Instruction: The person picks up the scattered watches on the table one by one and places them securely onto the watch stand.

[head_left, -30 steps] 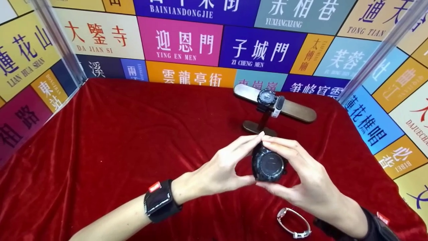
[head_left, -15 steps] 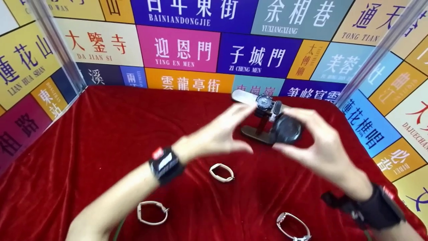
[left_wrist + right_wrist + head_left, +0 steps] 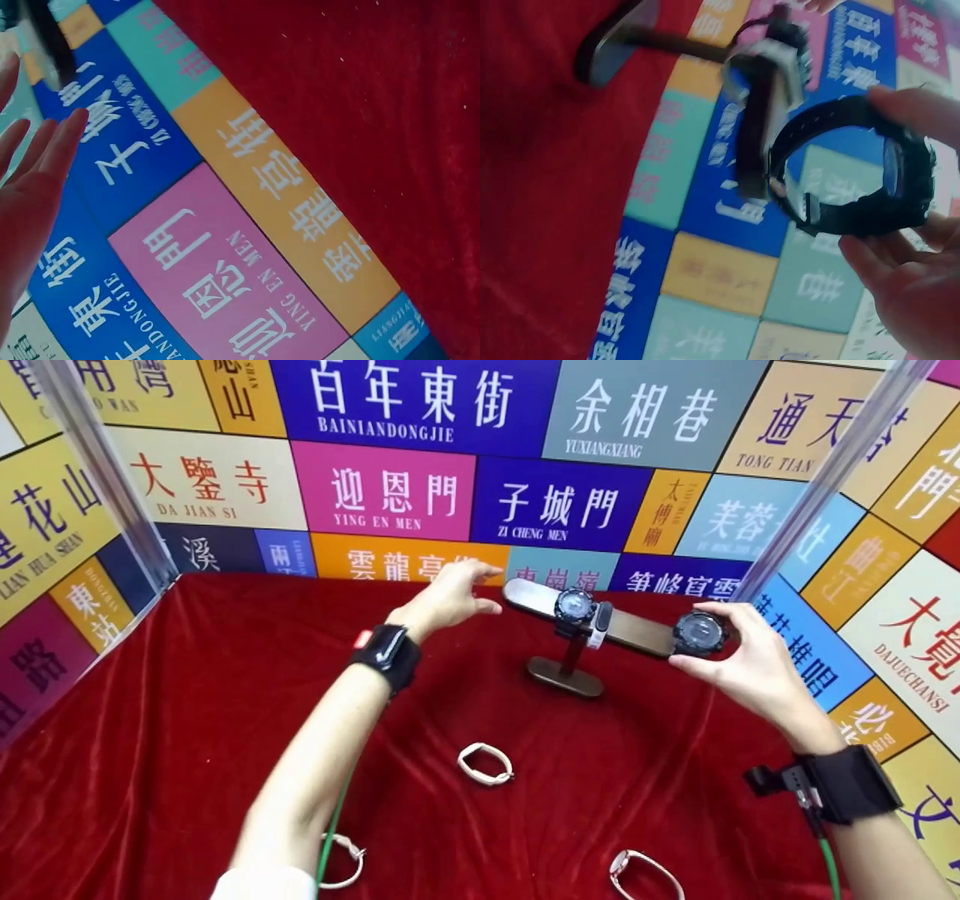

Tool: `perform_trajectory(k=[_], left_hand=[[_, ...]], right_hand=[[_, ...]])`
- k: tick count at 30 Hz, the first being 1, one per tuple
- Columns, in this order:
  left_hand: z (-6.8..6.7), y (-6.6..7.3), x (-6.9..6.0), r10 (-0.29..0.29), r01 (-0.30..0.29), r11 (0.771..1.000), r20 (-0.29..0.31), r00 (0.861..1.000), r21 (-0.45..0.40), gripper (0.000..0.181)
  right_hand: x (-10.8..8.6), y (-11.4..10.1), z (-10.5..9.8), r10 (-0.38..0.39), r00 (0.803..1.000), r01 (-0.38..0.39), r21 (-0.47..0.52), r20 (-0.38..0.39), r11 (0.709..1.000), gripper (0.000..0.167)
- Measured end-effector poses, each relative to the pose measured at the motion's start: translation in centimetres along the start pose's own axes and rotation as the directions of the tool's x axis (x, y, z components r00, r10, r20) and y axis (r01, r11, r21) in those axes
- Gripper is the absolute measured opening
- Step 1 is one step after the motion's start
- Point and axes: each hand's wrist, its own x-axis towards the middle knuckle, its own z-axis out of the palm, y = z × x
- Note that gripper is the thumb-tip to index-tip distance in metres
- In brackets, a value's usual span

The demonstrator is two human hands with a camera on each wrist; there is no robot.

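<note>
My right hand pinches a black watch between thumb and fingers at the right end of the stand's bar. In the right wrist view its closed strap forms a loop beside the bar's end; whether the bar enters the loop is unclear. A black watch and a slim dark band with a pale strap sit on the bar. Near the bar's left end, my left hand holds nothing, fingers extended and thumb apart. It shows partly in the left wrist view.
On the red cloth lie a pale bracelet-like band at centre, another partly behind my left forearm, and a thin watch at the front right. The stand's oval base rests near the back. A patterned wall rises behind.
The black watch has moved from between both hands, up and right to the bar's right end, in my right hand. My left hand has let go and moved up and left.
</note>
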Motion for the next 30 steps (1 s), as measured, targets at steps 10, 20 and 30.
perform_trajectory(k=[10, 20, 30], left_hand=[[1.6, 1.5, 2.8, 0.029, -0.035, 0.997, 0.082, 0.996, 0.075, 0.074], [3.9, 0.6, 3.0, 0.082, -0.086, 0.995, 0.073, 0.994, 0.057, 0.066], [3.3, 0.7, 3.2, 0.139, -0.139, 0.984, 0.010, 0.990, 0.111, 0.060]], right_hand=[[0.9, 2.0, -0.5, 0.046, 0.995, -0.043, -0.031, 0.092, 0.999, 0.072], [0.7, 4.3, 2.5, 0.033, 0.986, -0.041, 0.048, 0.161, 0.998, 0.069], [1.4, 4.5, 3.2, 0.015, 0.989, -0.025, 0.061, 0.150, 0.998, 0.070]])
